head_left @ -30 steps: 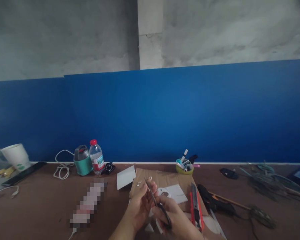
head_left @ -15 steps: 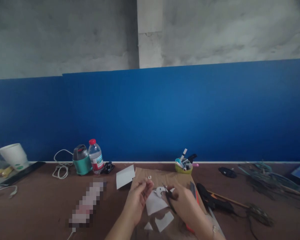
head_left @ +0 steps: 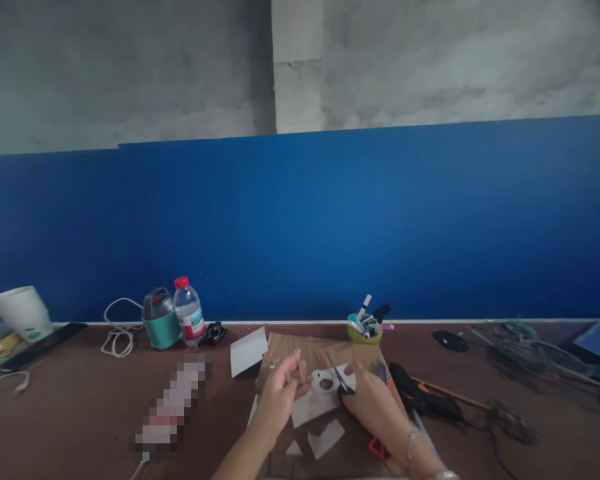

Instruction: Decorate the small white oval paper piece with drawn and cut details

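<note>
My left hand (head_left: 279, 400) is over the left part of a brown cardboard sheet (head_left: 305, 345), fingers apart and nothing clearly in them. A tiny white scrap (head_left: 273, 363) lies just beyond its fingertips. My right hand (head_left: 373, 400) holds dark scissors (head_left: 343, 385), blades pointing up and left. Beside the blades is a white paper piece (head_left: 325, 380) with a round hole, on top of another white sheet (head_left: 307, 408). Two cut scraps, one larger (head_left: 326, 439) and one small triangle (head_left: 294, 449), lie nearer to me.
A yellow-green pot of pens (head_left: 365, 333) stands behind the cardboard. To the right are a black glue gun (head_left: 425, 397) and tangled cords (head_left: 515, 353). A bottle (head_left: 190, 317), a teal container (head_left: 163, 330), white paper (head_left: 249, 351) and a white cup (head_left: 24, 313) are at left.
The tiny white scrap has left my left fingertips and lies on the cardboard. My left hand has opened. The holed paper shows more fully, and the scissors' blades have turned beside it.
</note>
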`<state>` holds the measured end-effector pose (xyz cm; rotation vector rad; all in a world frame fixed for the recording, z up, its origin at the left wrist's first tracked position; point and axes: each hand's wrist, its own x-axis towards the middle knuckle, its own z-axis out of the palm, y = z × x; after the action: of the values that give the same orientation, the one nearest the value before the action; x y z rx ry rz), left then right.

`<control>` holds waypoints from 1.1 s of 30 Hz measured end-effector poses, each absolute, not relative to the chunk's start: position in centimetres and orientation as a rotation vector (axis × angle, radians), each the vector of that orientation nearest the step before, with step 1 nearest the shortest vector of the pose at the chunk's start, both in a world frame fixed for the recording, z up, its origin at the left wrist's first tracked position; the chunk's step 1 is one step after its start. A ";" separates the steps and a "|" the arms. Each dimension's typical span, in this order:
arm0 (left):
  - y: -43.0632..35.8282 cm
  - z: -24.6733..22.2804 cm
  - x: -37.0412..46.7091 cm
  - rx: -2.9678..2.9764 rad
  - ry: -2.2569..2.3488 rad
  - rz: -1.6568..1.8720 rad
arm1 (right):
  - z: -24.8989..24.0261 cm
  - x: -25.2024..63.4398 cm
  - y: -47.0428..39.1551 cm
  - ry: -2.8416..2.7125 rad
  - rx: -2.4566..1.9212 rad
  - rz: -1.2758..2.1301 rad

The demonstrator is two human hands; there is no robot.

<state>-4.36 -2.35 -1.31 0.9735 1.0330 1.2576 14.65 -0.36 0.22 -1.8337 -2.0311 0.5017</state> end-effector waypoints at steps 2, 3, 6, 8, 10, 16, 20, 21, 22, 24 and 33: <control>-2.3 -1.4 -4.4 1.018 1.051 1.254 | 0.2 14.9 -0.1 -1.992 -1.811 0.555; -2.4 -1.3 -4.5 1.039 1.069 1.258 | 0.2 15.1 0.0 -1.982 -1.805 0.578; -2.6 -1.1 -4.7 1.138 1.179 1.234 | 0.5 15.3 0.0 -1.974 -1.808 0.587; -2.7 -0.9 -4.7 1.239 1.244 1.182 | 0.9 15.1 -0.4 -1.981 -1.791 0.504; -3.0 -0.8 -4.7 1.305 1.235 1.128 | 1.3 14.4 -0.9 -2.001 -1.674 0.448; -4.0 -0.9 -4.0 1.451 1.089 1.050 | 1.1 10.8 -3.0 -1.894 -1.257 0.762; -4.6 -0.6 -3.5 1.615 1.070 1.062 | 0.2 9.8 -3.4 -1.754 -1.204 0.969; -4.7 -0.5 -3.4 1.626 1.067 1.066 | 0.0 9.8 -3.4 -1.716 -1.184 1.011; -4.8 -0.4 -3.3 1.626 1.070 1.084 | -0.1 9.8 -3.3 -1.679 -1.169 1.048; -4.8 -0.2 -3.1 1.597 1.094 1.138 | -0.3 9.8 -3.1 -1.588 -1.154 1.139; -4.0 0.5 -3.3 1.423 1.351 1.190 | -0.2 10.6 -2.4 -1.498 -1.161 1.082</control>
<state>-3.31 -3.97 0.46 1.4229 1.3511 1.1901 10.65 -2.44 -0.22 -1.1611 -1.4983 1.0817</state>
